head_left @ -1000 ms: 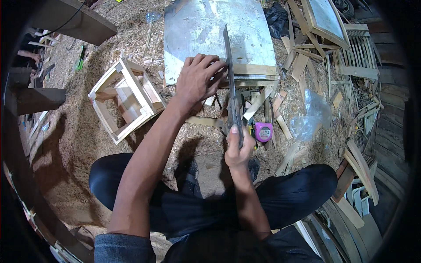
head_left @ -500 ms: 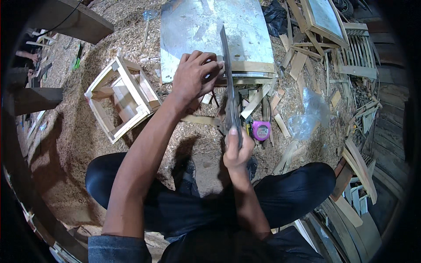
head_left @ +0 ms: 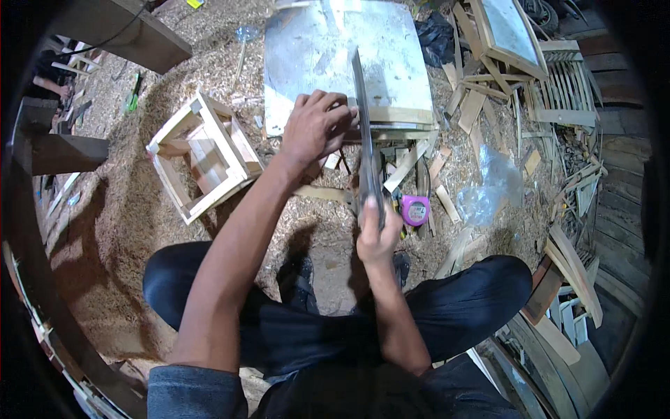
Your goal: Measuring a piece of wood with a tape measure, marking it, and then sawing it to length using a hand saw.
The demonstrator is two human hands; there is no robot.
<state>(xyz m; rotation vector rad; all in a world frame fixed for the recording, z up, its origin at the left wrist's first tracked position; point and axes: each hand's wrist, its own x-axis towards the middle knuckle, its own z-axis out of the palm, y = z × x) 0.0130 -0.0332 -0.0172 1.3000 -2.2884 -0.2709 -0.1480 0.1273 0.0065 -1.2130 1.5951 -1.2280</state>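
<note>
My right hand (head_left: 379,234) is wrapped round the handle end of a hand saw (head_left: 364,115). The long, narrow blade points away from me and is seen nearly edge-on, crossing a pale wooden strip (head_left: 401,114). That strip lies along the near edge of a low, paint-worn work table (head_left: 335,49). Just left of the blade, my left hand (head_left: 317,127) grips the strip with bent fingers; its fingertips are partly hidden. Whether the teeth have cut into the wood is too small to tell.
An open wooden frame box (head_left: 209,157) stands on the shavings at left. A pink tape measure (head_left: 414,210) lies right of my right hand, near crumpled clear plastic (head_left: 492,185). Wood offcuts (head_left: 472,112) and a slatted piece (head_left: 562,84) crowd the right. Another person's hand (head_left: 64,91) shows far left.
The whole view has shifted slightly. Both hands keep their grips, and the saw stays across the strip with only a small shift along its length.
</note>
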